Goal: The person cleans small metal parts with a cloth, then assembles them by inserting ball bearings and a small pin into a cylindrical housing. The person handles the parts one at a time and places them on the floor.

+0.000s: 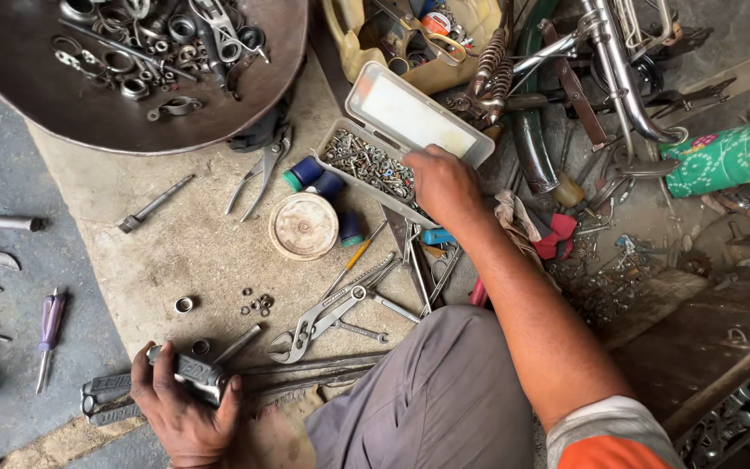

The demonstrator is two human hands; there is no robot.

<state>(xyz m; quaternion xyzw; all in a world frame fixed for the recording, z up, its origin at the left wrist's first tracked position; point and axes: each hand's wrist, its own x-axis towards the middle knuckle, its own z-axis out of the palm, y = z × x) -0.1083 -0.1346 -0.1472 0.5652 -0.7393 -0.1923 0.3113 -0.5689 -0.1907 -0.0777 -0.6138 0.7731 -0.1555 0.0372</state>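
Note:
My right hand [441, 182] reaches into an open plastic box [366, 161] full of small screws and nuts, fingers down among them. The box's white lid [410, 113] stands hinged open behind it. My left hand [186, 408] grips a dark metal part [191, 372] near the bottom left, resting by long flat bars [305, 372] on the ground. A loose nut [184, 305] and several tiny nuts [258, 304] lie just above that hand.
A big metal bowl [36, 82] of rings and parts sits top left. Pliers [262, 169], slip-joint pliers [323, 317], spanners, a round lid [304, 226], a purple screwdriver [49, 326] and blue spools lie around. Bicycle parts crowd the right.

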